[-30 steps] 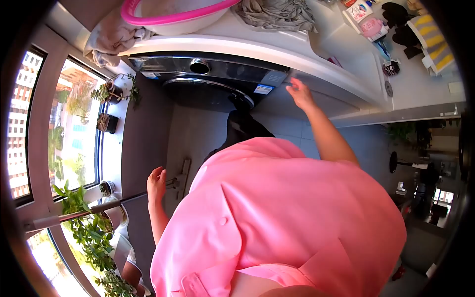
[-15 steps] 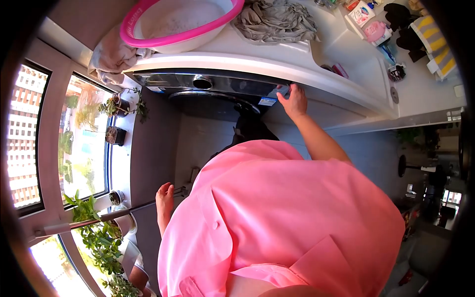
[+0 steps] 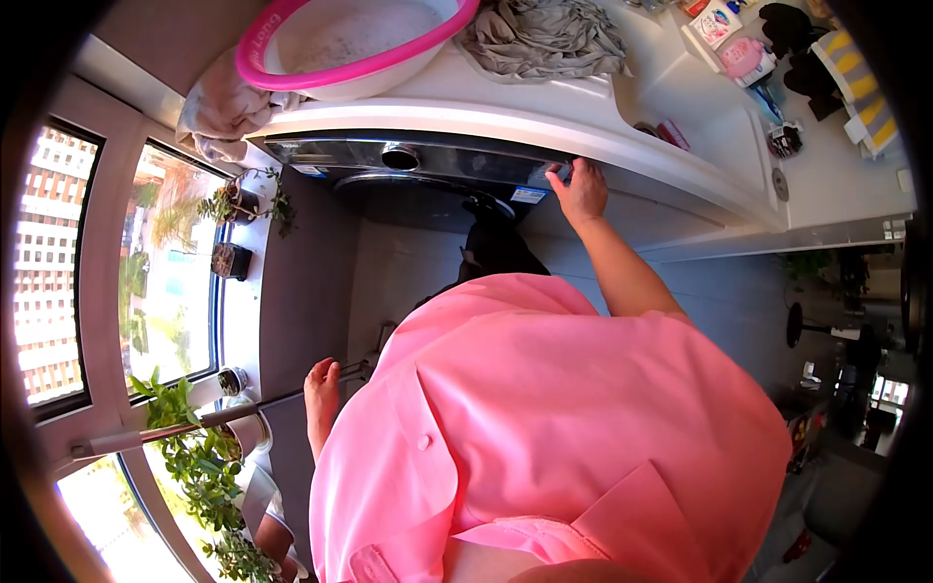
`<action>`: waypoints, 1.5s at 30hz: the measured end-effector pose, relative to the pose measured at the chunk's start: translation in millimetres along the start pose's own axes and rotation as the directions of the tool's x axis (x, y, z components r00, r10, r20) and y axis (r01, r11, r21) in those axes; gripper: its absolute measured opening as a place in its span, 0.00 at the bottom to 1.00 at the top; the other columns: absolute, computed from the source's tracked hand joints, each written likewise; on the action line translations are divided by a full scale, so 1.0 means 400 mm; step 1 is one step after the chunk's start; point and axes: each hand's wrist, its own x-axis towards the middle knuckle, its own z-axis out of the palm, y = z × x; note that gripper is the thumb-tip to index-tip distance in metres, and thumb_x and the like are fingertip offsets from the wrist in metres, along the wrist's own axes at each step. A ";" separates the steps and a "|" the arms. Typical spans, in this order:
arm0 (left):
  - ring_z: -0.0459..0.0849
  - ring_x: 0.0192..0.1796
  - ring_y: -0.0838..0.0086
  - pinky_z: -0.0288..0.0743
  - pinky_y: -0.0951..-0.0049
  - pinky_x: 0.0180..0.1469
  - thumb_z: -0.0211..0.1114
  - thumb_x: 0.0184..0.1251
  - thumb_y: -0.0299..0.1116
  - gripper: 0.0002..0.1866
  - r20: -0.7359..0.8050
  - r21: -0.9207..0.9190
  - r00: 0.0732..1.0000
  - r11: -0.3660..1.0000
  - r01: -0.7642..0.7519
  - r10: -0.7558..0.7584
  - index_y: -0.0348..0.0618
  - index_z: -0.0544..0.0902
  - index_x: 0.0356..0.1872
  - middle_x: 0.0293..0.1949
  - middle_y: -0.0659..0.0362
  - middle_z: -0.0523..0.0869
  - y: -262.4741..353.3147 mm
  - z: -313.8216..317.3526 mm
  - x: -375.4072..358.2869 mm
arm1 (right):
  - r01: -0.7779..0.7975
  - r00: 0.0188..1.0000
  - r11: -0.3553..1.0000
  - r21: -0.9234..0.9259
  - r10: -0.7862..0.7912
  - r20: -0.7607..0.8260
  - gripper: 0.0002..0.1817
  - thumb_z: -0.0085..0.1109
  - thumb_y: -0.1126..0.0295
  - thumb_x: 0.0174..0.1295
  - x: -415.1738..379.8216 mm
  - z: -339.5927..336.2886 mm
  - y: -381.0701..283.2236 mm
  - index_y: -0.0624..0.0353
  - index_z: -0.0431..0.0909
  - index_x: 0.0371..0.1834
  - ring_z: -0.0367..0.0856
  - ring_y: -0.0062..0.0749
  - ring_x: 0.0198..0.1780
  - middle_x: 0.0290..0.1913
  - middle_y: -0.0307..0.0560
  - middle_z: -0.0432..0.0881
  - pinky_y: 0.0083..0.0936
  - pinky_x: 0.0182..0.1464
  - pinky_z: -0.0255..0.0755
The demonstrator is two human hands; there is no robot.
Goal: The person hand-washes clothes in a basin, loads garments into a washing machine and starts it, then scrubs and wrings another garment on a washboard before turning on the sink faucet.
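Note:
Beneath the white counter stands a dark front-loading washing machine [image 3: 447, 160] with a round knob [image 3: 399, 156] on its panel. My right hand [image 3: 583, 189] is at the right end of that panel, thumb apart from the fingers, its fingertips at the top edge. Whether they press on anything is hard to see. A blue-and-white label [image 3: 528, 195] is just left of the thumb. Low at my left side hangs my left hand [image 3: 322, 381], fingers loosely bent and holding nothing visible. A metal rod [image 3: 262, 408] runs close by it.
On the counter [image 3: 505, 126] sit a pink-rimmed basin [image 3: 360, 73] of sudsy water, a crumpled grey cloth [image 3: 544, 39] and a draped cloth [image 3: 219, 117]. Bottles [image 3: 746, 60] and a yellow-grey striped cloth [image 3: 857, 92] are at right. Potted plants [image 3: 199, 466] line the window side.
The view has shifted very slightly. My right hand remains at the panel's right end, its fingers a touch higher and further right. The left hand stays low at my side.

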 end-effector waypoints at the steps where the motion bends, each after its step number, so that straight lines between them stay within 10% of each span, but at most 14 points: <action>1: 0.83 0.44 0.64 0.75 0.68 0.46 0.59 0.63 0.40 0.19 -0.001 -0.008 1.000 1.000 0.014 -0.014 0.34 0.80 0.47 0.40 0.48 0.85 -0.001 0.000 -0.006 | 0.002 1.000 1.000 0.000 -0.002 0.004 0.24 0.71 0.56 0.43 -0.001 -0.003 -0.002 0.59 0.72 0.35 0.75 0.46 0.40 0.33 0.49 0.77 0.39 0.42 0.70; 30: 0.84 0.45 0.63 0.76 0.69 0.48 0.59 0.64 0.39 0.19 0.029 -0.051 0.999 0.999 0.017 -0.016 0.34 0.78 0.49 0.43 0.48 0.84 0.061 0.010 -0.078 | -0.005 0.992 0.996 -0.089 0.016 0.122 0.21 0.69 0.52 0.46 0.012 -0.014 -0.011 0.55 0.75 0.35 0.77 0.44 0.40 0.33 0.44 0.80 0.39 0.44 0.70; 39: 0.84 0.46 0.63 0.76 0.69 0.48 0.60 0.64 0.40 0.20 0.047 -0.066 0.998 0.997 0.045 -0.042 0.33 0.78 0.50 0.44 0.47 0.84 0.017 0.048 -0.090 | -0.320 0.902 0.943 0.087 0.276 0.332 0.22 0.66 0.50 0.51 -0.030 -0.042 0.070 0.55 0.77 0.38 0.80 0.37 0.39 0.34 0.42 0.82 0.34 0.42 0.72; 45: 0.84 0.46 0.64 0.76 0.69 0.48 0.59 0.64 0.38 0.19 0.031 -0.095 0.997 0.992 0.078 -0.076 0.33 0.78 0.49 0.43 0.47 0.84 0.006 0.070 -0.103 | -0.275 0.957 0.931 0.241 0.242 0.160 0.15 0.59 0.53 0.58 -0.014 -0.138 0.087 0.54 0.77 0.35 0.80 0.36 0.31 0.27 0.43 0.81 0.32 0.37 0.73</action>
